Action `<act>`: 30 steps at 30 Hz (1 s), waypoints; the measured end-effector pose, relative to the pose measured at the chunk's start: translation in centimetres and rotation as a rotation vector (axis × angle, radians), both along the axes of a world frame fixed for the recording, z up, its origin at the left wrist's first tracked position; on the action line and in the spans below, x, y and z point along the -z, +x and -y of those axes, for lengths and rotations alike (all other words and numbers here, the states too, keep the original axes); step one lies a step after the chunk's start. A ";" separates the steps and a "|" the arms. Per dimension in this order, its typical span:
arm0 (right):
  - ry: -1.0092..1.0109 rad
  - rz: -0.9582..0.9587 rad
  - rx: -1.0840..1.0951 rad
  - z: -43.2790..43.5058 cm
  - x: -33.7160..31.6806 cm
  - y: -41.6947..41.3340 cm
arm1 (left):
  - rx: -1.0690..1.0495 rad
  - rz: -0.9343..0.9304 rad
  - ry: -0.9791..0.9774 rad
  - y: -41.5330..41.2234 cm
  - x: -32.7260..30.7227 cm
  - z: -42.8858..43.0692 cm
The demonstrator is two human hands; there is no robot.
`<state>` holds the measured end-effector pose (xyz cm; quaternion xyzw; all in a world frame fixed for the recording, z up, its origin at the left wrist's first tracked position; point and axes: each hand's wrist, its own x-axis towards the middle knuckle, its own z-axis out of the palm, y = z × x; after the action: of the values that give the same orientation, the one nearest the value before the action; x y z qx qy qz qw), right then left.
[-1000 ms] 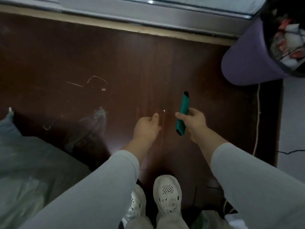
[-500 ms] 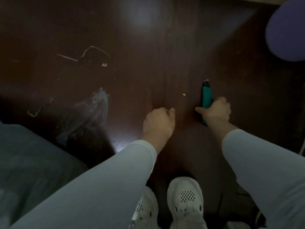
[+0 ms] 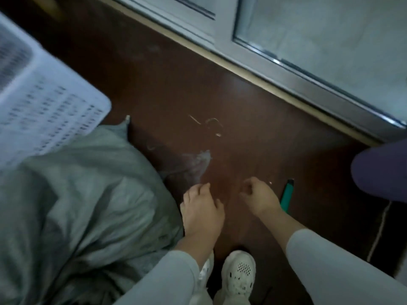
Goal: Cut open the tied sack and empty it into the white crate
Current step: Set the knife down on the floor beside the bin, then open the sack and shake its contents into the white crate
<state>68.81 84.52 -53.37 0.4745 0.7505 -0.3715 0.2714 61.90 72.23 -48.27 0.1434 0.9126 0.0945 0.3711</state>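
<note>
**Cutter on the floor, both hands empty beside the sack**

A person stood on a dark wooden floor (image 3: 253, 119) with the grey-green sack (image 3: 83, 194) slumped at the left. The white crate (image 3: 44, 102), its perforated wall blurred, sat beyond the sack, touching or overlapping its far edge. The left hand (image 3: 201, 213) hovered just right of the sack, fingers (image 3: 198, 189) loosely curled and holding nothing. The right hand (image 3: 258, 198), farther right of the sack, was half closed and also empty. The green cutter (image 3: 287, 198) lay on the floor just beyond that hand, well apart from the sack. A purple bin (image 3: 381, 170) stood at the far right, and a white shoe (image 3: 239, 274) showed below the hands.
</note>
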 end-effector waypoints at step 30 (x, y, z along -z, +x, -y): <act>0.210 -0.222 -1.492 40.0 -10.2 -15.4 | -0.787 0.119 -0.147 0.4 -5.5 40.1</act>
<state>53.36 44.56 -43.20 -0.1754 0.9265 -0.0618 0.3272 62.30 32.13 -42.77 -0.2494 0.8790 0.1719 0.3682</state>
